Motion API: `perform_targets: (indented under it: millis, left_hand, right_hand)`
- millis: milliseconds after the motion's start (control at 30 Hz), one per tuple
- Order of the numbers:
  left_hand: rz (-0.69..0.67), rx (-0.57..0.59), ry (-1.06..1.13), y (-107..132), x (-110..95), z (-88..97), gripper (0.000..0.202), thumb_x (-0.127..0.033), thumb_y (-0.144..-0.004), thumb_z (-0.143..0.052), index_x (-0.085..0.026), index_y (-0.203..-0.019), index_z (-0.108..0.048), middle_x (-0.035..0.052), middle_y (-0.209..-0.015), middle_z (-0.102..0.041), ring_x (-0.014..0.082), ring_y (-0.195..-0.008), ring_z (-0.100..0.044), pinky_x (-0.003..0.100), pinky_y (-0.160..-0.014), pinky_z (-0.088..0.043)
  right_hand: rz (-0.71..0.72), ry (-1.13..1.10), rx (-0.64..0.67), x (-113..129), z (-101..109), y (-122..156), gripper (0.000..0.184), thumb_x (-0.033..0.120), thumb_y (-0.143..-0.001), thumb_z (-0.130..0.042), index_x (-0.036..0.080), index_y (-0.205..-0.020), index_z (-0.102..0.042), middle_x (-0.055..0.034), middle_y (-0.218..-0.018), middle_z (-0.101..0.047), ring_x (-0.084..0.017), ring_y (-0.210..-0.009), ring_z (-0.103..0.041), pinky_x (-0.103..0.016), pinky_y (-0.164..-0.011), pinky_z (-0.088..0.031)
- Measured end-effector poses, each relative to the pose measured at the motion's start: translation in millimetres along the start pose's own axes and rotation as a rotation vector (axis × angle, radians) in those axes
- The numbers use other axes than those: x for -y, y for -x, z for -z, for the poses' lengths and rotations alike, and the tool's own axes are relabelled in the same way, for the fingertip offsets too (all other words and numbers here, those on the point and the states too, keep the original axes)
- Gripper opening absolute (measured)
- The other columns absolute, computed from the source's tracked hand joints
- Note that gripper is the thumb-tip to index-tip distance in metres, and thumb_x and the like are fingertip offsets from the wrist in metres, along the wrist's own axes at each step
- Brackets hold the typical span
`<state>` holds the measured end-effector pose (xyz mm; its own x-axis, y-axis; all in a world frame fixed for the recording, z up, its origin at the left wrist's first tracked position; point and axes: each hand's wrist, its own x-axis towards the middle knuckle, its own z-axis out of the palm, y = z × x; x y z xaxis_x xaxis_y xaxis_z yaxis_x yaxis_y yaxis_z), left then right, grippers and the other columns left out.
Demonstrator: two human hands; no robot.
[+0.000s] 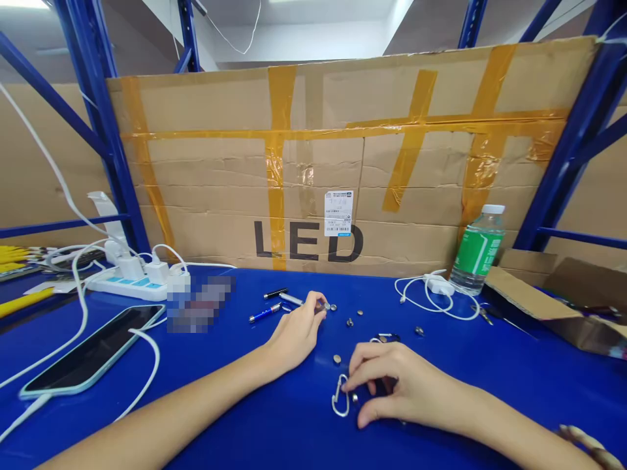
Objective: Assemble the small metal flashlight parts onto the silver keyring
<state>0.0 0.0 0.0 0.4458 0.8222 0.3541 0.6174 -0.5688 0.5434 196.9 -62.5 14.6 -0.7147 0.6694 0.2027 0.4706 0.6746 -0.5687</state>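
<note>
Pinching small silver button cell (324, 305) — left hand (294, 336), right hand (392, 385) on carabiner clip (339, 395)

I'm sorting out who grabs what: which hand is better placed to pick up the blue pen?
Left. The left hand lies just beside the blue pen, fingertips at small metal pieces, while the right hand rests farther off on the silver carabiner.

I am pinching a small round silver button cell (326, 305) at my left fingertips, just above the blue tabletop. A silver metal carabiner clip (339, 396) is lying flat beside my right fingers, with another small silver button cell (337, 359) resting just above it.
</note>
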Motion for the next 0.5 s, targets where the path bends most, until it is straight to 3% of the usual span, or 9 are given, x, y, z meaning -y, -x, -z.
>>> perform_targets:
  millis: [100, 200, 400, 500]
  left_hand:
    - [-0.002, -0.054, 0.086, 4, -4, -2.6, 0.014, -0.025, -0.091, -0.032, -0.022, -0.103, -0.037, 0.0042, -0.099, -0.058, 0.0173, -0.084, -0.058, 0.031, -0.075, -0.044]
    - [-0.060, -0.102, 0.151, 7, -10, -4.8, 0.017, -0.025, -0.091, -0.035, -0.020, -0.107, -0.039, 0.0046, -0.096, -0.058, 0.0149, -0.078, -0.057, 0.028, -0.073, -0.044]
    - [-0.222, -0.053, 0.222, 8, -15, -4.0, 0.023, -0.023, -0.091, -0.037, -0.020, -0.107, -0.053, 0.0022, -0.087, -0.059, 0.0129, -0.078, -0.057, 0.024, -0.073, -0.046]
    - [-0.289, -0.003, 0.206, 8, -15, -4.3, 0.016, -0.021, -0.088, -0.047, -0.020, -0.100, -0.057, 0.0016, -0.088, -0.058, 0.0123, -0.079, -0.056, 0.021, -0.071, -0.046]
  right_hand:
    - [0.008, -0.040, -0.016, -4, -2, 0, 0.024, 0.039, -0.074, -0.067, 0.018, -0.084, -0.072, -0.0025, -0.075, -0.063, -0.009, -0.060, -0.055, -0.018, -0.057, -0.045]
    - [0.001, 0.006, -0.069, -6, 0, 1, 0.020, 0.037, -0.079, -0.062, 0.019, -0.083, -0.072, -0.0028, -0.076, -0.064, -0.010, -0.065, -0.058, -0.019, -0.061, -0.045]
    - [-0.057, 0.049, -0.433, -8, 10, 0, 0.019, 0.035, -0.082, -0.058, 0.021, -0.084, -0.070, -0.0033, -0.079, -0.068, -0.013, -0.067, -0.060, -0.021, -0.054, -0.044]
    - [-0.104, 0.019, -0.533, -11, 12, 0, 0.018, 0.033, -0.082, -0.057, 0.022, -0.086, -0.070, -0.0034, -0.082, -0.067, -0.013, -0.069, -0.060, -0.022, -0.054, -0.044]
